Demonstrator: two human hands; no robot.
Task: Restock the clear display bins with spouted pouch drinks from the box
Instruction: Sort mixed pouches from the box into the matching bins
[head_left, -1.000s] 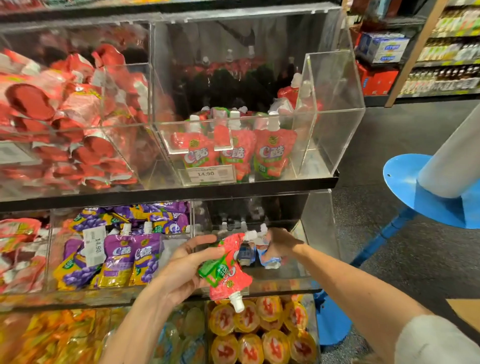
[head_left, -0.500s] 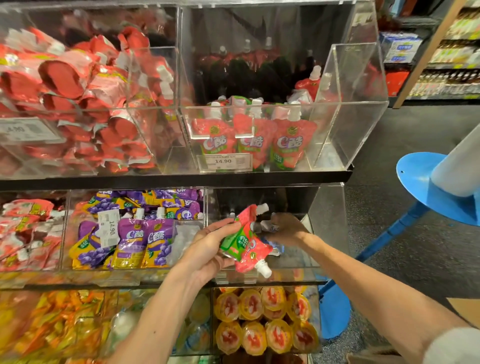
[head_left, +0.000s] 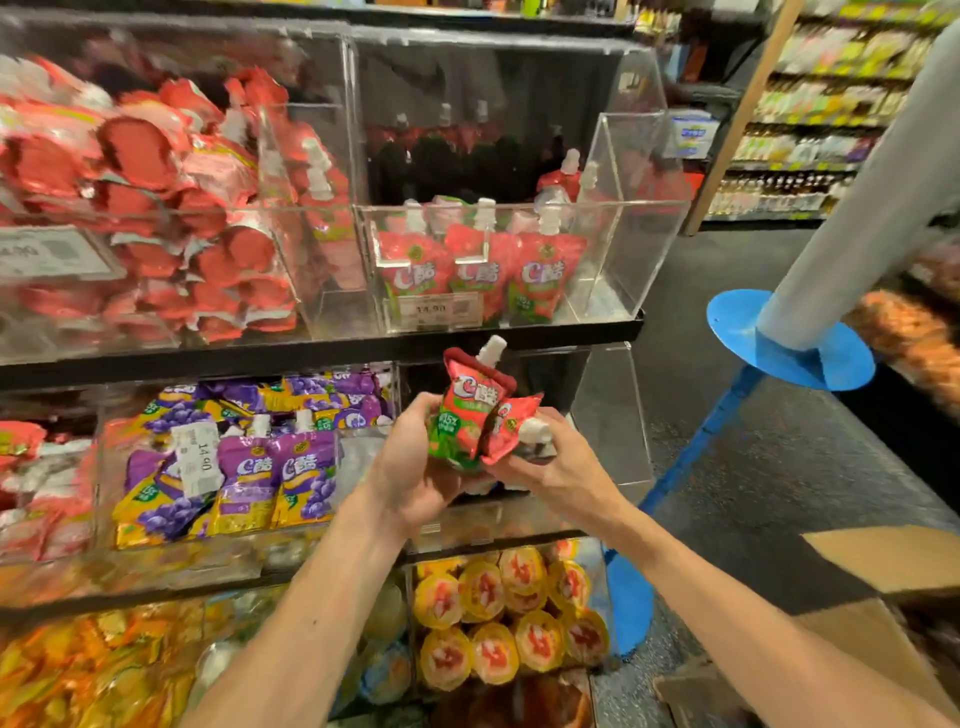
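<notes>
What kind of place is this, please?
Most likely a shop or supermarket aisle: clear display bins full of spouted pouch drinks, price labels on the bins, and stocked shelves of bottles across the aisle.

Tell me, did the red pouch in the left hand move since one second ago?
Yes. The red pouch in the left hand flipped spout-up and rose toward the black shelf edge.
</notes>
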